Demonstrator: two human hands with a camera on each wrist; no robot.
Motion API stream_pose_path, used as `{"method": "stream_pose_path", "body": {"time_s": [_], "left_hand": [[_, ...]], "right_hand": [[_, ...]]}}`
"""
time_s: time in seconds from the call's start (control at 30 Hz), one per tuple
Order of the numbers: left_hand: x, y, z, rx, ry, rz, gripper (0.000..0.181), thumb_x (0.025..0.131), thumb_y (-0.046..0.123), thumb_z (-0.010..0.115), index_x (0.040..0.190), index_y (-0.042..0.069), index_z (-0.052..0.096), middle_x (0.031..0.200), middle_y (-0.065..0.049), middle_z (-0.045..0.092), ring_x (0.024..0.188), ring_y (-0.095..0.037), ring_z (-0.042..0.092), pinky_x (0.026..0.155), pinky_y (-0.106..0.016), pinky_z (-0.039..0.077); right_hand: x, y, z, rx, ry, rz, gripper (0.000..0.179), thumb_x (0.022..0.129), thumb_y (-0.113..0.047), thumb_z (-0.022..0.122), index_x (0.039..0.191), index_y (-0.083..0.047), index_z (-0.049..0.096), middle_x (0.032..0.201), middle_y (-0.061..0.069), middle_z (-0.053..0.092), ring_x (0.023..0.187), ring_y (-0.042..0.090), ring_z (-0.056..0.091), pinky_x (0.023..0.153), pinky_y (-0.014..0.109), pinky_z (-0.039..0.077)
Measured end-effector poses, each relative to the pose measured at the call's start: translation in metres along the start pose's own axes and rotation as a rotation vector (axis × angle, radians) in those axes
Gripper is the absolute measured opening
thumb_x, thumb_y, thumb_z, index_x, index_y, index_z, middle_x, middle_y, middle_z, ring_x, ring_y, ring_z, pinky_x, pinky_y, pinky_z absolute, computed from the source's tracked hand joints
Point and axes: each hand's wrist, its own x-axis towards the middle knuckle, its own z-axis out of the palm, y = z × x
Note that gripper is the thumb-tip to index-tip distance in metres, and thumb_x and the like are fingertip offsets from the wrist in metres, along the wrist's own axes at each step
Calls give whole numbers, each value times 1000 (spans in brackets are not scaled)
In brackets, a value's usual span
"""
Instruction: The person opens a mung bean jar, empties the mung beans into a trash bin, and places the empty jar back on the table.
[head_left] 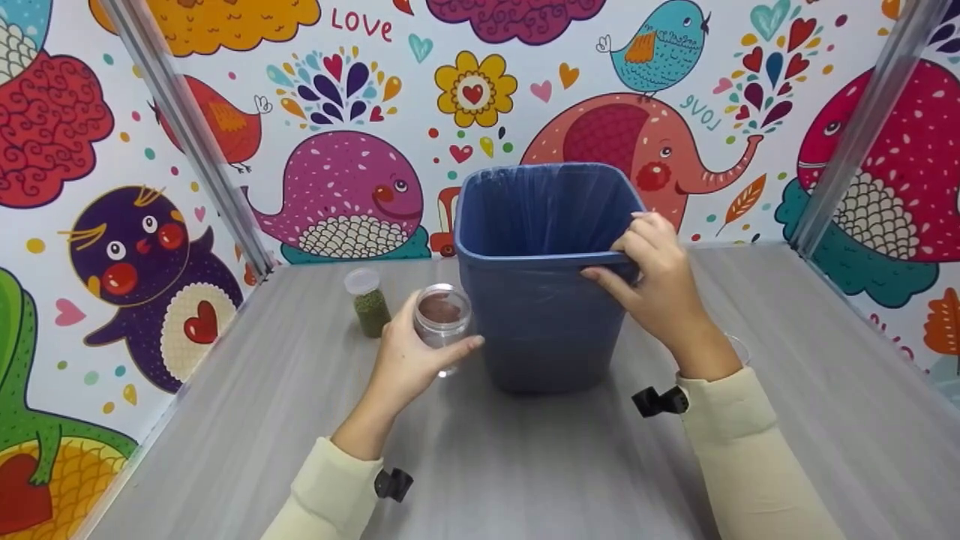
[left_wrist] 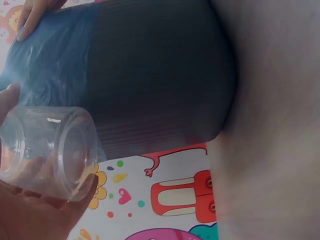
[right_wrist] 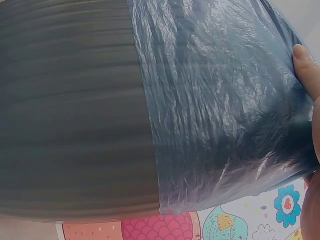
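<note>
My left hand (head_left: 409, 364) holds a clear plastic jar (left_wrist: 55, 145) with its open mouth upward, just left of a blue trash bin (head_left: 551, 322). Brownish colour shows inside the jar in the head view; whether it is contents or fingers seen through the wall, I cannot tell. My right hand (head_left: 656, 266) grips the bin's near right rim, thumb outside and fingers over the edge. A thin bluish liner bag (right_wrist: 220, 100) lines the bin and folds down over its outside. The bin's floor is hidden.
A small jar of green granules with a whitish lid (head_left: 371, 304) stands behind the left hand. Part of a clear round item (head_left: 739, 349) shows beside the right wrist. Cartoon-printed walls (head_left: 480, 142) and metal posts (head_left: 202, 150) bound the grey table (head_left: 300, 435).
</note>
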Motion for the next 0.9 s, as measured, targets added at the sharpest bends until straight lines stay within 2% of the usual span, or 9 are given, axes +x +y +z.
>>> {"method": "stream_pose_path", "body": {"time_s": [0.13, 0.3, 0.43, 0.6, 0.77, 0.9], "left_hand": [[-11, -6, 6, -22, -76, -8, 90, 73, 34, 100, 145, 9, 52, 130, -11, 66, 120, -28, 64, 104, -52, 53], [-21, -10, 18, -54, -198, 33, 80, 72, 31, 100, 137, 8, 60, 121, -8, 70, 112, -24, 66, 99, -48, 55], [-26, -11, 30, -61, -270, 50, 80, 70, 32, 101, 135, 8, 62, 116, -5, 71, 108, -22, 67, 99, -46, 53], [-34, -13, 47, -66, -329, 72, 75, 70, 32, 100, 132, 10, 62, 114, -1, 72, 107, -20, 68, 98, -42, 52], [-41, -13, 65, -61, -367, 92, 72, 70, 34, 100, 129, 13, 65, 114, 2, 73, 108, -19, 69, 98, -37, 52], [-44, -12, 80, -34, -410, 105, 72, 69, 35, 101, 129, 14, 67, 117, 2, 72, 110, -19, 67, 100, -36, 52]], "right_hand": [[-1, 1, 1, 9, 6, 3, 36, 76, -6, 94, 84, 0, 60, 79, 12, 54, 100, 40, 58, 113, 54, 41], [-2, 1, 0, -5, 0, 11, 36, 77, -8, 94, 84, -1, 60, 79, 12, 54, 99, 37, 58, 112, 54, 41], [-1, -1, -2, -21, -22, 18, 35, 80, -13, 93, 85, 0, 61, 81, 13, 56, 102, 40, 59, 113, 58, 41], [1, -3, -4, -36, -57, 30, 35, 83, -16, 91, 85, -1, 60, 82, 13, 55, 107, 39, 59, 114, 60, 39], [3, -6, -6, -51, -94, 39, 33, 85, -13, 90, 86, -1, 59, 82, 12, 54, 105, 37, 57, 114, 59, 38], [5, -9, -10, -80, -131, 45, 33, 85, -12, 90, 88, 0, 60, 83, 12, 52, 101, 36, 55, 108, 58, 40]]}}
